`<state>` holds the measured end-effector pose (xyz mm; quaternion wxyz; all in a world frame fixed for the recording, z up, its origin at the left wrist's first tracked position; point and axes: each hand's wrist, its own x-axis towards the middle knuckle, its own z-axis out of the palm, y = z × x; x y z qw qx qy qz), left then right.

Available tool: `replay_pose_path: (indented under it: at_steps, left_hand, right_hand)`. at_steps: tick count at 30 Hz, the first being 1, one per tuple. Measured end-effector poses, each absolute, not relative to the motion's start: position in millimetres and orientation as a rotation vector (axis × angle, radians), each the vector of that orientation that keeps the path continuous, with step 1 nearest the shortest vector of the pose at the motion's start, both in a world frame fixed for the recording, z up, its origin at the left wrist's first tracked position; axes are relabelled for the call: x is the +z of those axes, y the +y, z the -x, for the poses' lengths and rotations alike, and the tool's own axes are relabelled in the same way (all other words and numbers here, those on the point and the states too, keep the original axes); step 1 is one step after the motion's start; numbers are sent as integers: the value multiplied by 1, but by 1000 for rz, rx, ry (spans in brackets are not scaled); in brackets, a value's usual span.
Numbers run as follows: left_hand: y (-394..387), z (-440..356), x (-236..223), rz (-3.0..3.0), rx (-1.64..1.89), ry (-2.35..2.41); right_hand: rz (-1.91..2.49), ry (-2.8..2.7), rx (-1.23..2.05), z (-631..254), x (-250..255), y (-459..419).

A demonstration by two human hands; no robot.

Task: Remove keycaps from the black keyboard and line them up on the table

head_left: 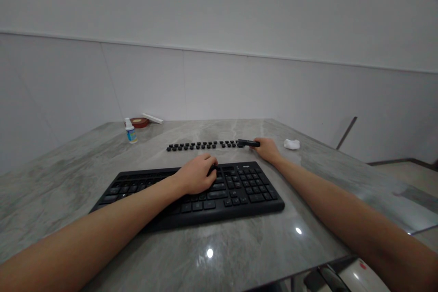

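Observation:
A black keyboard (212,204) lies across the grey marbled table, with gaps in its upper right rows where the bare base shows. My left hand (198,174) rests over that part, thumb and forefinger closed around a small black keycap (212,169). Behind the keyboard, loose black keycaps (191,146) stand in two neat rows. At their right end my right hand (268,149) grips a long, narrow black tool (248,143); its exact kind is unclear. The tool's far tip overlaps the last keycaps in view.
A small white-capped bottle (131,132) stands at the back left, before a reddish-brown round object (139,122) and a white strip (152,118). A crumpled white tissue (291,144) lies right of my right hand. The wall (219,82) rises behind the table.

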<state>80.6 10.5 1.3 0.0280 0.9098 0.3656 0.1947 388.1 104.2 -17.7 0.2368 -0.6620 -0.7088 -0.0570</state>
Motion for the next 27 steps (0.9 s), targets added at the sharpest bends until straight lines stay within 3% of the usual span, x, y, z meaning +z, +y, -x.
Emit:
replay_pose_path:
  at_steps: [18,27]
  left_hand:
    - [10,-81,1,-2810,580,1154]
    - [10,-82,2,-2811,579,1157]
  right_hand:
    - [1829,-1565,-92,-396,-17,108]
    - [1721,-1561,176,-383,-15,101]
